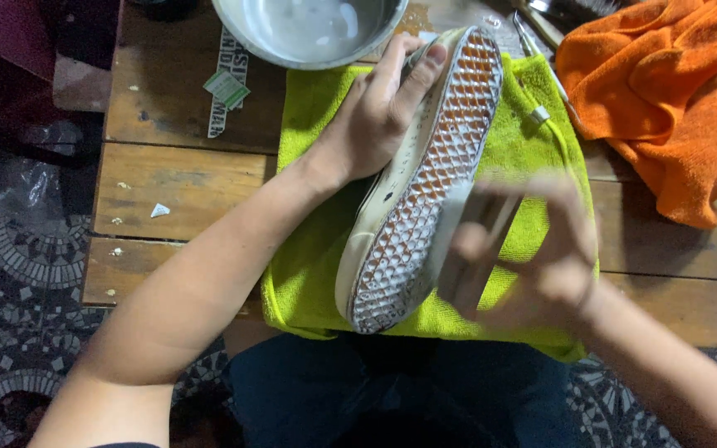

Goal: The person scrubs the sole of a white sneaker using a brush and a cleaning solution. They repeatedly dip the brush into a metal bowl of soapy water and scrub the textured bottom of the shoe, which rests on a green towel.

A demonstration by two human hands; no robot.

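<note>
One shoe: a pale canvas shoe (421,178) lay sole-up on the green cloth (309,249), its heel toward the person and its toe toward the steel bowl (309,29).
Long axis: it ran on a slant — from the near edge of the green cloth up and to the right, toward the cloth's far corner.
Sole: an orange-brown waffle tread, whitened with what looked like suds or scrubbed dirt, with a cream rubber wall around it.
Left hand: the left hand (375,116) was clamped around the toe end of the shoe, fingers over its upper side wall and fingertips at the tread's edge, steadying it on the cloth.
Right hand: the right hand (541,249) sat just right of the shoe's middle, over the cloth's right half, blurred with motion; it seemed curled around a pale brush (466,241) pressed to the tread, though the blur left the grasp itself unsure.
Nearer hand: both touched or nearly touched the shoe — the left at the toe, the right at mid-sole.
Beyond the green cloth: the steel bowl stood at its far edge on the wooden table (176,182).
To the right of the green cloth: a crumpled orange towel (665,99), well apart from the shoe.
</note>
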